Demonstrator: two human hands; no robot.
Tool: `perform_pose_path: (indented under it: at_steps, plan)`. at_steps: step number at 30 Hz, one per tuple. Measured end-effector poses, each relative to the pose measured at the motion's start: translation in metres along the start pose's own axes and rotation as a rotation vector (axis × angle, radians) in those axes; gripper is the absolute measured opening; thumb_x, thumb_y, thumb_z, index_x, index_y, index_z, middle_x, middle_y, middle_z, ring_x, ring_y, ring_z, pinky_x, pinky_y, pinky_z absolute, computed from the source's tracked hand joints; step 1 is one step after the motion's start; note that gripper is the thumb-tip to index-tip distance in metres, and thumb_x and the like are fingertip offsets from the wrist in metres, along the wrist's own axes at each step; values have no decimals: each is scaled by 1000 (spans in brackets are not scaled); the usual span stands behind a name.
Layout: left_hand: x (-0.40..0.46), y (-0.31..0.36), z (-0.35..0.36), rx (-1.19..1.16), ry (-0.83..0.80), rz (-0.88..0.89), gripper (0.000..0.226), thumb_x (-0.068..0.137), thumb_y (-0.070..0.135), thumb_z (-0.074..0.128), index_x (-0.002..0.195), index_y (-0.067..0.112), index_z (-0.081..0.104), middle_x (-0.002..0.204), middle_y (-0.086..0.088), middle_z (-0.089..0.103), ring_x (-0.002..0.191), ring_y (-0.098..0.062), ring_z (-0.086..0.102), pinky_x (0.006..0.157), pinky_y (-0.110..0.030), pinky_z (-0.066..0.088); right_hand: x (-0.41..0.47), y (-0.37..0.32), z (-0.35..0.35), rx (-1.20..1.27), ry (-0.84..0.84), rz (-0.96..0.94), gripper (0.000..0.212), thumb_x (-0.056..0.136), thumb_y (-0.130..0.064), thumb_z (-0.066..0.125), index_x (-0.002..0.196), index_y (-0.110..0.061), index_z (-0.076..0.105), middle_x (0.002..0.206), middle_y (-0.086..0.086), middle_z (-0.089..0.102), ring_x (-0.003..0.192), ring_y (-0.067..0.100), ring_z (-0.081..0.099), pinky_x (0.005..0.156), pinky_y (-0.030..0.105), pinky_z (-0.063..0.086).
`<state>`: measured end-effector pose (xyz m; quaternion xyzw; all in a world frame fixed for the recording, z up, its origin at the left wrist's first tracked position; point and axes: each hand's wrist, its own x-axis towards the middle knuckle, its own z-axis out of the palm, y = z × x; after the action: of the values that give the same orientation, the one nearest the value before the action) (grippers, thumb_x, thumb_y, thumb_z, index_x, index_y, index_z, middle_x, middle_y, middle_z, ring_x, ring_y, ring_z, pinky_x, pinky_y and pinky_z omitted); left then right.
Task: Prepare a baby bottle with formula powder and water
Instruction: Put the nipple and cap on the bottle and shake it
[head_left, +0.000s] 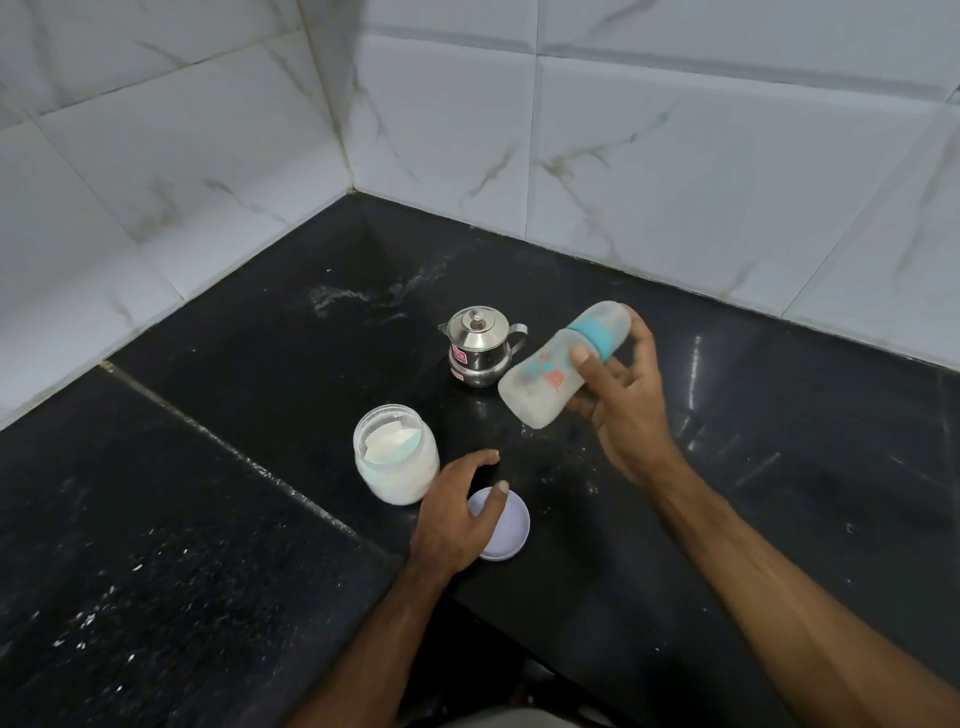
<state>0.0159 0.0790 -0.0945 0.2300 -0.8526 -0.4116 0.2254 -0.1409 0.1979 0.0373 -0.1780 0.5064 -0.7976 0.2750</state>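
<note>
Above the bench (779, 467), right hand (631, 410) fingers (582, 358) wrap the baby bottle (561, 364), capped, tilted off upright, probably for shaking to mix. Left hand (457, 514) fingers spread loose, holding nothing, over the lilac lid (511, 530). Powder jar (395, 457) stands open beside it; steel kettle (480, 345) behind, within reach.

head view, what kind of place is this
Most likely a home kitchen corner. A black stone counter meets white marble-look wall tiles, and a small lidded steel pot stands on it beside an open jar of white powder.
</note>
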Motion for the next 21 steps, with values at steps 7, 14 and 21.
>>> perform_pose_path:
  at_steps: [7, 14, 21]
  plan:
    - [-1, -1, 1, -16, 4, -22, 38, 87, 45, 59, 112, 17, 64, 108, 10, 65, 101, -5, 60, 87, -22, 47, -11, 6, 12, -154, -184, 22, 74, 75, -8, 72, 138, -24, 36, 120, 12, 62, 104, 30, 67, 72, 43, 59]
    - [1, -9, 3, -32, -47, -67, 36, 90, 29, 66, 121, 12, 61, 115, 1, 66, 108, -12, 61, 95, -31, 51, -18, 15, 12, -282, -309, 16, 77, 74, -7, 73, 138, -24, 35, 119, 1, 60, 107, 26, 66, 75, 39, 60]
    - [0, 0, 1, 10, -4, -8, 42, 88, 44, 56, 120, 20, 63, 118, 13, 64, 110, -1, 58, 96, -18, 44, -1, 4, 1, -28, -2, 3, 73, 76, -15, 72, 138, -26, 35, 122, 16, 59, 104, 28, 67, 72, 43, 59]
